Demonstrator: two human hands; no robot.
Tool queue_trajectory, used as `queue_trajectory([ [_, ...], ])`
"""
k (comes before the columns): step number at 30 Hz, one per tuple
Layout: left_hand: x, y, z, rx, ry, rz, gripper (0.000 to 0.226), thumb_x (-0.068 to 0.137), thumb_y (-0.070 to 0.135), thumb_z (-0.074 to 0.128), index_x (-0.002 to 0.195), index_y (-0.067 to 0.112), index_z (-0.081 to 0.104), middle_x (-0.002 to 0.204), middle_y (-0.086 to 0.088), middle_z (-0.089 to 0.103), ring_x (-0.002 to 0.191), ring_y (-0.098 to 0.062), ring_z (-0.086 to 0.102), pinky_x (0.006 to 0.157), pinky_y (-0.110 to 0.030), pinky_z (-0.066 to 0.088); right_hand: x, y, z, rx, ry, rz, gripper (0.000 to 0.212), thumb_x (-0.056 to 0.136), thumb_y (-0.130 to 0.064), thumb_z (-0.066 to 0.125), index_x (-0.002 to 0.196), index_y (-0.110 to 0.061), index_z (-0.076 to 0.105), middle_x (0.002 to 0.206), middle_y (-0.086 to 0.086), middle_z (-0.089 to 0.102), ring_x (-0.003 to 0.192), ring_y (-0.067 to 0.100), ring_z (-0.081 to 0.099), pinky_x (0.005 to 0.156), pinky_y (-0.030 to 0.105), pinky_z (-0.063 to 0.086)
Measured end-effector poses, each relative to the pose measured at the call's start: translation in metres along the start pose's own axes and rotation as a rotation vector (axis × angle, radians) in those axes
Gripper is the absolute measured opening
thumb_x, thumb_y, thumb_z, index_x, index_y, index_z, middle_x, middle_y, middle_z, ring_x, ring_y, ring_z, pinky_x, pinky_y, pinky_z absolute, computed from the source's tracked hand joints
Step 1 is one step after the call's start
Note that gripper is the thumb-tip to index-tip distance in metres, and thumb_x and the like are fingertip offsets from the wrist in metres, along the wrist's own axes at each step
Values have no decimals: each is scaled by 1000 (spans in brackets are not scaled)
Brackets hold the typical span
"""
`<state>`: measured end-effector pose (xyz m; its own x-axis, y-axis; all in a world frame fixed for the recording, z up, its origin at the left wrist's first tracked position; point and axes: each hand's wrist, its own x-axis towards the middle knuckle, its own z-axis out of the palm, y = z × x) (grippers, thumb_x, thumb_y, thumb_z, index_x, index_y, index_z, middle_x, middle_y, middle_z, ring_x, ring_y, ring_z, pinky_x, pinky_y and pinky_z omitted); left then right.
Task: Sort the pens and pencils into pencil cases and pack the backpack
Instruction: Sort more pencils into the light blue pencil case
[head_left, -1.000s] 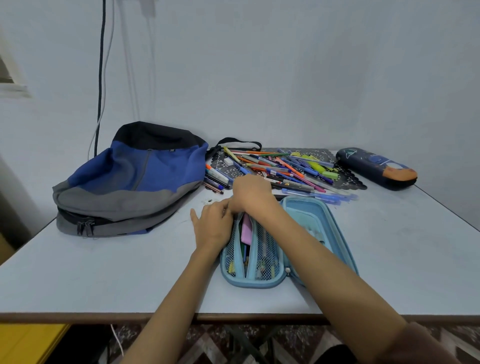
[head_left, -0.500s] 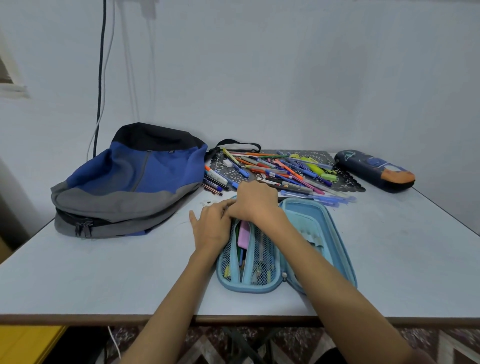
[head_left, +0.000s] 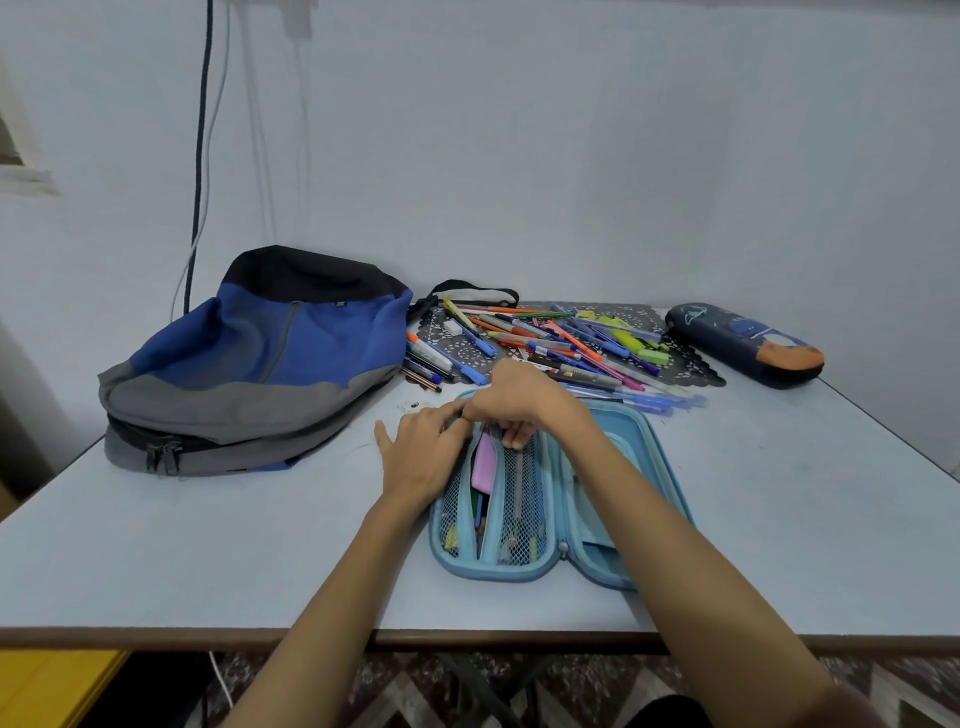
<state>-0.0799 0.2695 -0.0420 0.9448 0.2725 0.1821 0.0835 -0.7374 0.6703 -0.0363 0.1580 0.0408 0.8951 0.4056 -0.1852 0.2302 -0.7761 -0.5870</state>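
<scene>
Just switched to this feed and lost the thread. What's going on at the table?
A person is working at the open light blue pencil case on the table. The left hand rests at its left edge. The right hand has its fingers curled at the top of the mesh pocket; what they pinch is hidden. Most pens lie loose behind, the dark pencil case is closed, and the backpack lies to the left.

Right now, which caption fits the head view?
The left hand and right hand work at an open blue pencil case; pens and backpack lie beyond.
</scene>
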Motion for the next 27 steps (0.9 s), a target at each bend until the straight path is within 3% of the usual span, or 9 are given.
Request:
queue_trajectory([
  [4,-2,0,-4,-35,-58,14,24,65,64,29,76,54,48,103,2,62,113,-22,49,111,-62,8,3,1,-1,3,-25,0,19,82,-8,59,66,2,53,58,15,54,42,26,54,47,32,53],
  [6,-2,0,-5,-36,-60,26,22,59,68,31,71,58,45,102,4,61,113,-21,48,111,-62,9,4,1,-1,3,-34,-3,19,82,-9,61,68,2,53,59,16,54,43,26,55,48,32,54],
  [14,-2,1,-7,-25,-70,30,26,55,70,32,75,58,45,104,3,60,116,-22,48,110,-63,10,3,2,2,-28,32,-21,21,79,-15,63,68,-3,50,59,13,57,45,24,53,45,28,48],
  [21,4,-9,2,38,-84,58,51,66,71,23,98,48,56,125,11,55,126,-16,39,112,-62,3,1,2,1,13,12,-3,21,79,-14,61,66,0,53,57,14,54,46,27,54,50,31,52],
  [23,4,-9,1,48,-88,57,45,79,64,23,102,48,58,130,9,53,128,-16,37,113,-62,1,-1,2,1,23,11,3,23,81,-14,61,66,2,54,57,14,55,46,27,55,51,33,54],
  [27,5,-8,0,100,-41,36,38,102,30,25,118,36,59,137,0,53,130,-21,40,116,-56,3,-3,2,0,32,18,8,23,81,-14,61,67,2,55,59,15,56,51,29,58,60,39,58],
])
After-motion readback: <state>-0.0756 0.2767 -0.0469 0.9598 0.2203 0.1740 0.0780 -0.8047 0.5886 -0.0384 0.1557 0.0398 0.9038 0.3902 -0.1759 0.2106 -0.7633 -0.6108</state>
